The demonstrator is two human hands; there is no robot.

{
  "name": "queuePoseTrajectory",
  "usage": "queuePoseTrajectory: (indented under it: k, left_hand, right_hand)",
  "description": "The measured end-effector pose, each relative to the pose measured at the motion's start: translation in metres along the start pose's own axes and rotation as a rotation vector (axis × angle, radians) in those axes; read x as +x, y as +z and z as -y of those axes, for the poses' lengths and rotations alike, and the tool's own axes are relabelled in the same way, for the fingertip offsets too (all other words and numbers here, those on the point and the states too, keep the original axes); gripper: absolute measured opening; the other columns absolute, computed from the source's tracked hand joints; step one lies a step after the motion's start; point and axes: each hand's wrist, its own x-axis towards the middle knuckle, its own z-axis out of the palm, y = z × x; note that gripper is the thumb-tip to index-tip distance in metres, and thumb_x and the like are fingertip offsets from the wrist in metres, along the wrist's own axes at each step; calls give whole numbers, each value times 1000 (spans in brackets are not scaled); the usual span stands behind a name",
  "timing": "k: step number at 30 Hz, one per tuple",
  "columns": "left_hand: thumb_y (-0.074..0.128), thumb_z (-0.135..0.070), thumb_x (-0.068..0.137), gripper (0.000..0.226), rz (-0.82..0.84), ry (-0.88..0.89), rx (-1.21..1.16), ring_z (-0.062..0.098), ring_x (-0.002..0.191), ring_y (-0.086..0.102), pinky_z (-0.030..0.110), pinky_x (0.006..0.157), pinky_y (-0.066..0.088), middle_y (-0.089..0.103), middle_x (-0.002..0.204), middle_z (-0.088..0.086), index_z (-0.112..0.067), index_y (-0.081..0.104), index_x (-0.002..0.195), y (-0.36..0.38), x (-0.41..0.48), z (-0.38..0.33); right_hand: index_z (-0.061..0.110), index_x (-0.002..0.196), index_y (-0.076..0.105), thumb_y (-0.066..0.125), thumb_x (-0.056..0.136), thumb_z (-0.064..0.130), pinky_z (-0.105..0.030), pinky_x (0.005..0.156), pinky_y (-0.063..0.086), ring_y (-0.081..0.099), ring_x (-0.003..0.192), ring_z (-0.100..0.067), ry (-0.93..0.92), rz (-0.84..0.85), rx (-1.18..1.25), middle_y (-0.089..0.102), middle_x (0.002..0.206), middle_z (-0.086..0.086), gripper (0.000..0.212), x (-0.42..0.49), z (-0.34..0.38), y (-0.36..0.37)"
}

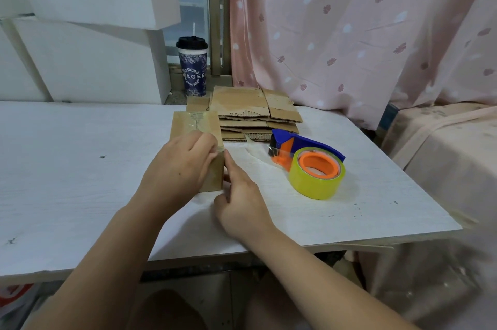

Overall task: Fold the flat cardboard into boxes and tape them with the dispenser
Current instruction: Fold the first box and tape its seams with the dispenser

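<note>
Soft, even indoor light, faint shadows, wide-angle bending and blur toward edges.

A small folded box (188, 125) stands on the white surface (80, 181). The left grip (183, 168) lies over its near top edge, fingers on the clear tape (198, 117). The right grip (242, 206) touches the box's right side, forefinger straight along the edge. A tape dispenser (309, 165) lies on its side nearby to the right. A stack of flat cardboard (255, 111) sits behind the box, and a lidded cup (192, 66) stands farther back.
</note>
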Motion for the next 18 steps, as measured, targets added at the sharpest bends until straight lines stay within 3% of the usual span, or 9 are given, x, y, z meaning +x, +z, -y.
queuePoseTrajectory:
  k: [1, 3, 5, 7, 9, 10, 13, 15, 18]
  left_hand:
    - [37, -20, 90, 26, -8, 19, 30, 28, 63, 55, 21, 55, 29, 59, 77, 7, -6, 57, 81, 1, -1, 0]
    - [41, -20, 93, 23, -10, 5, 101, 29, 71, 61, 38, 91, 42, 61, 82, 6, -6, 58, 87, 7, -5, 1]
    - [57, -28, 90, 23, 17, -101, 30, 27, 82, 64, 57, 109, 17, 63, 91, 2, -9, 56, 104, 8, -10, 1]
    - [67, -44, 78, 58, 15, -174, -98, 19, 99, 61, 53, 111, 2, 63, 104, -3, -16, 44, 123, 8, -17, 2]
    - [61, -58, 75, 71, -80, -254, -232, 4, 112, 48, 44, 111, 9, 55, 115, -11, -19, 41, 130, 5, -25, 4]
    - [56, -59, 78, 64, -133, -344, -325, -1, 111, 44, 41, 109, 20, 52, 117, -14, -21, 45, 128, 2, -28, 7]
    - [45, -28, 93, 22, -248, -602, -658, -1, 94, 59, 34, 89, 47, 61, 112, -15, -34, 56, 111, -5, -38, 27]
    - [42, -3, 97, 38, -242, -641, -735, 4, 79, 64, 32, 84, 50, 66, 109, -7, -35, 59, 107, -7, -43, 37]
    - [47, 4, 93, 49, -176, -639, -738, 6, 74, 66, 28, 83, 48, 68, 101, -17, -41, 60, 106, -10, -44, 41]
  right_hand:
    - [28, 151, 18, 45, 82, -1, -32, 108, 37, 40, 132, -14, -17, -34, 41, 40, 146, 6, 79, 0, 1, -1]
    - [37, 145, 22, 42, 83, -3, -25, 113, 30, 32, 136, -2, -91, -133, 123, 34, 144, 21, 76, 6, 7, -8]
    - [36, 141, 36, 38, 85, -2, -20, 113, 26, 32, 135, 3, -145, -173, 154, 39, 143, 20, 67, 20, 10, -16]
    - [21, 134, 54, 36, 88, -3, -24, 113, 29, 38, 134, -3, -157, -130, 137, 53, 139, 4, 55, 32, 10, -21]
    - [13, 128, 60, 37, 90, -6, -24, 111, 33, 45, 130, -8, -190, -112, 95, 58, 134, -2, 49, 35, 5, -21]
    - [11, 127, 61, 37, 89, -7, -22, 111, 33, 46, 129, -8, -213, -116, 70, 58, 134, -2, 49, 34, 3, -20]
    - [11, 129, 59, 33, 80, -6, -19, 111, 32, 42, 128, 2, -242, -124, 36, 54, 138, 1, 58, 31, -5, -16]
    - [12, 130, 58, 33, 77, -9, -23, 111, 34, 40, 126, 5, -244, -129, 43, 53, 139, 3, 62, 32, -7, -13]
    - [13, 128, 59, 36, 79, -12, -26, 109, 37, 42, 126, 5, -260, -147, 44, 54, 138, 6, 60, 32, -7, -11]
